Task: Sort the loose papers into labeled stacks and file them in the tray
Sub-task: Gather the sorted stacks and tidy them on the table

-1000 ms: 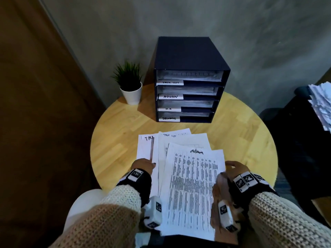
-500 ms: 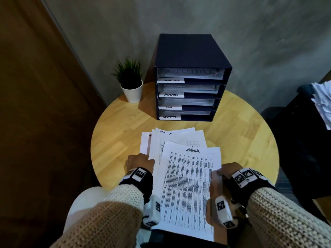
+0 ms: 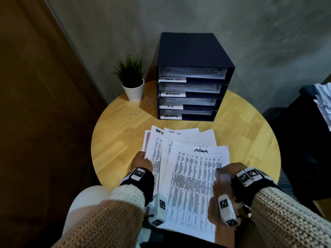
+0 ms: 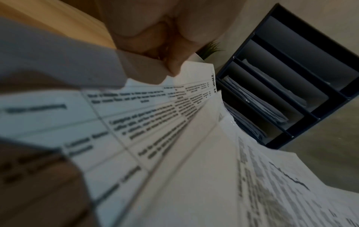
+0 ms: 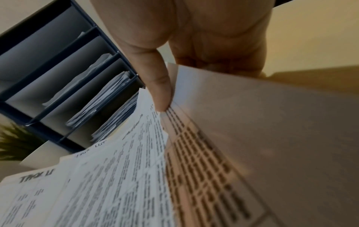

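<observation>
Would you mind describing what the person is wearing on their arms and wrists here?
Both arms wear chunky knit sleeves, beige with cream cuffs. Each wrist carries a black band with white blocks printed with black square markers: left hand, right hand. A white camera pod with the same markers hangs under each wrist. Both hands are bare, without gloves.

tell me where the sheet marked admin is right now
In the head view the admin sheet lies on top of the fanned papers, near the table's near edge, between the left hand and the right hand.
</observation>
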